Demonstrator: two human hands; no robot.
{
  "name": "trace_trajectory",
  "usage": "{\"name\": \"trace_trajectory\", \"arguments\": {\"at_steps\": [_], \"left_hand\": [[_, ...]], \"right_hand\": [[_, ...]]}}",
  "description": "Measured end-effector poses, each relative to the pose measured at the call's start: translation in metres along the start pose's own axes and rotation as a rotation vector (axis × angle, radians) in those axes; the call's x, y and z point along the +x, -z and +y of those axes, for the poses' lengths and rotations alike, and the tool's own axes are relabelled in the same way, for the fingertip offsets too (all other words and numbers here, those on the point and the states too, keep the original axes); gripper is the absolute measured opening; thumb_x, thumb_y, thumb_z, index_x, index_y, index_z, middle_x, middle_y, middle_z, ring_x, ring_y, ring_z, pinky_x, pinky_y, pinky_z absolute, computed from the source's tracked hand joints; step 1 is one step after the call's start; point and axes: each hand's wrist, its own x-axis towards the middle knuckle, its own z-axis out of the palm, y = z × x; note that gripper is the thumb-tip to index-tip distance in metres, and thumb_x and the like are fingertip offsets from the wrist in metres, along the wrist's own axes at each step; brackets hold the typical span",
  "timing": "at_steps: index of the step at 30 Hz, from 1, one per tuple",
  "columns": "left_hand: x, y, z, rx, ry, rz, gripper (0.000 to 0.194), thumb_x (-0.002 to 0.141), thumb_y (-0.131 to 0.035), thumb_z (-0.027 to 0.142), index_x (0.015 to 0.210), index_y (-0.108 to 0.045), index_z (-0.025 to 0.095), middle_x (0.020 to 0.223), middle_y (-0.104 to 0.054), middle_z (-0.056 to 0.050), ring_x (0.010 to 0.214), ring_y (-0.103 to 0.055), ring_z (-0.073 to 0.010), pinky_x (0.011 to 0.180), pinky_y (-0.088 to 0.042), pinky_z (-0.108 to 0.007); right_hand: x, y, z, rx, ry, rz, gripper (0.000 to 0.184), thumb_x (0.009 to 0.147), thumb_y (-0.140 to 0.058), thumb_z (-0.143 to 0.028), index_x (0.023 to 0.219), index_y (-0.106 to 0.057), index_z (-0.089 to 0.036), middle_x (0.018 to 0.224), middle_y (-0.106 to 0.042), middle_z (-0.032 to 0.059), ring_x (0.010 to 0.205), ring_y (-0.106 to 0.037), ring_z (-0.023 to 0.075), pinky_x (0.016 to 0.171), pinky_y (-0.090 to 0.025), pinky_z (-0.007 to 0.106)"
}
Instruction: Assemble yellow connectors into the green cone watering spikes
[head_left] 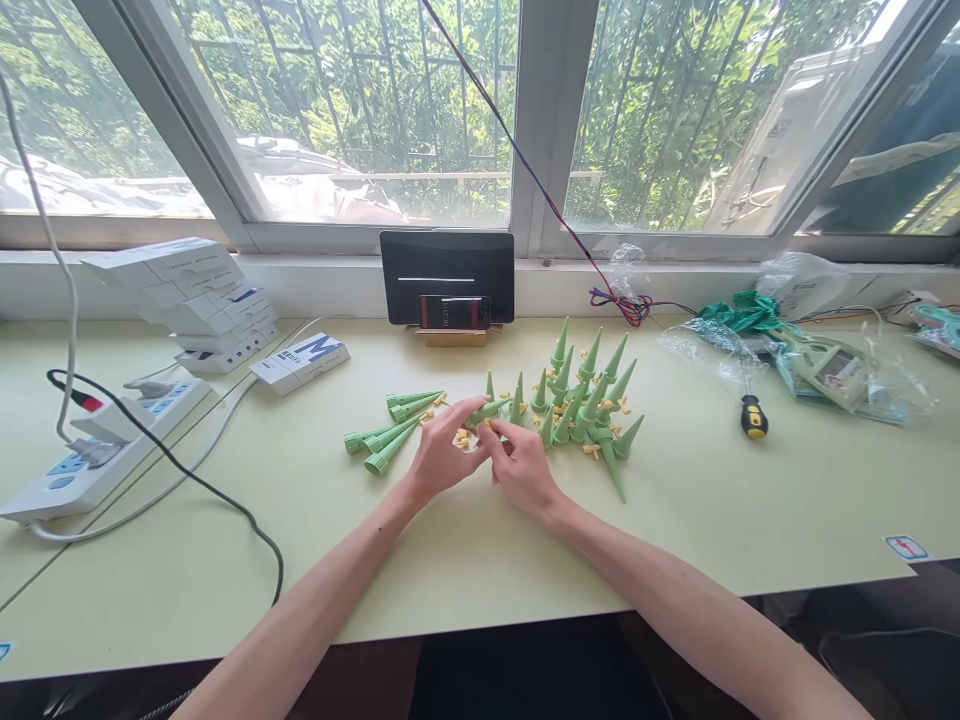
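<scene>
My left hand [444, 448] is closed around a small green plastic cone [489, 411], its tip pointing right. My right hand [525, 468] pinches close against the cone's underside; a bit of yellow shows by the fingertips, but what they grip is mostly hidden. Left of my hands, several longer green cones [391, 440] lie on their sides. To the right stands a cluster of upright green cones [581, 405], and one cone [613, 468] there points toward me. Small yellow plastic pieces [592, 451] lie scattered among the cones and behind my hands.
A phone [454, 312] leans before a black tablet [448, 262] at the back. White boxes [217, 300] and a power strip [112, 450] with cables stand left. A screwdriver [753, 416] and plastic bags [821, 365] lie right. The table's front edge [510, 626] runs beneath my forearms.
</scene>
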Motion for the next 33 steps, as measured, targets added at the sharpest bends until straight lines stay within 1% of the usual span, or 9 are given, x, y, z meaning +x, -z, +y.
{"name": "trace_trajectory", "arguments": {"at_steps": [5, 10, 15, 19, 22, 28, 33], "left_hand": [[0.0003, 0.0002, -0.0002, -0.003, -0.016, 0.004, 0.039, 0.079, -0.065, 0.018, 0.117, -0.061, 0.022, 0.112, -0.073, -0.006, 0.086, -0.07, -0.0169, 0.078, -0.058, -0.029], [0.0001, -0.0004, 0.0009, -0.01, -0.026, 0.0, 0.038, 0.079, -0.063, 0.015, 0.116, -0.059, 0.021, 0.108, -0.072, -0.006, 0.085, -0.069, -0.0162, 0.075, -0.058, -0.028], [-0.0003, -0.0005, -0.0003, -0.06, 0.016, -0.053, 0.044, 0.08, -0.064, 0.017, 0.123, -0.056, 0.022, 0.115, -0.07, -0.007, 0.077, -0.068, -0.0136, 0.074, -0.059, -0.028], [0.0014, 0.0019, 0.0001, -0.082, -0.004, -0.091, 0.047, 0.081, -0.065, 0.018, 0.126, -0.054, 0.022, 0.118, -0.068, -0.008, 0.085, -0.069, -0.0161, 0.075, -0.059, -0.028], [0.0022, 0.0028, 0.0015, -0.092, -0.019, -0.101, 0.045, 0.082, -0.064, 0.018, 0.126, -0.055, 0.023, 0.119, -0.067, -0.008, 0.087, -0.068, -0.0164, 0.077, -0.058, -0.029], [0.0019, 0.001, 0.0019, -0.09, -0.021, -0.081, 0.042, 0.084, -0.063, 0.018, 0.125, -0.055, 0.024, 0.119, -0.068, -0.008, 0.09, -0.069, -0.0171, 0.077, -0.058, -0.029], [0.0021, -0.0001, 0.0008, -0.075, -0.035, -0.058, 0.041, 0.084, -0.063, 0.017, 0.124, -0.056, 0.023, 0.118, -0.069, -0.008, 0.098, -0.07, -0.0196, 0.082, -0.058, -0.031]], "right_hand": [[0.0005, 0.0003, -0.0006, -0.005, 0.008, -0.004, 0.038, 0.097, -0.045, -0.049, 0.077, -0.062, -0.021, 0.059, -0.05, -0.001, 0.049, -0.044, 0.0132, 0.05, -0.035, 0.027], [-0.0002, 0.0, -0.0016, -0.018, 0.007, 0.003, 0.038, 0.097, -0.045, -0.048, 0.076, -0.061, -0.021, 0.059, -0.051, -0.0011, 0.049, -0.045, 0.0131, 0.051, -0.035, 0.027], [-0.0005, -0.0001, -0.0012, -0.035, 0.002, 0.016, 0.039, 0.097, -0.045, -0.049, 0.077, -0.062, -0.02, 0.061, -0.055, -0.0001, 0.049, -0.046, 0.0131, 0.05, -0.036, 0.027], [-0.0004, 0.0, 0.0, -0.055, 0.017, 0.024, 0.04, 0.098, -0.043, -0.047, 0.081, -0.064, -0.019, 0.069, -0.061, 0.0021, 0.051, -0.048, 0.013, 0.052, -0.038, 0.027], [-0.0004, -0.0002, 0.0007, -0.056, 0.025, 0.024, 0.039, 0.099, -0.042, -0.046, 0.082, -0.064, -0.018, 0.074, -0.064, 0.0036, 0.053, -0.05, 0.0133, 0.053, -0.039, 0.027], [-0.0003, -0.0001, -0.0002, -0.057, 0.021, 0.028, 0.04, 0.098, -0.043, -0.048, 0.078, -0.061, -0.019, 0.062, -0.057, 0.0009, 0.05, -0.048, 0.0139, 0.052, -0.039, 0.027], [-0.0003, 0.0002, 0.0, -0.06, 0.038, 0.031, 0.04, 0.098, -0.043, -0.048, 0.074, -0.058, -0.019, 0.061, -0.055, 0.0, 0.05, -0.046, 0.0131, 0.051, -0.036, 0.027]]}}
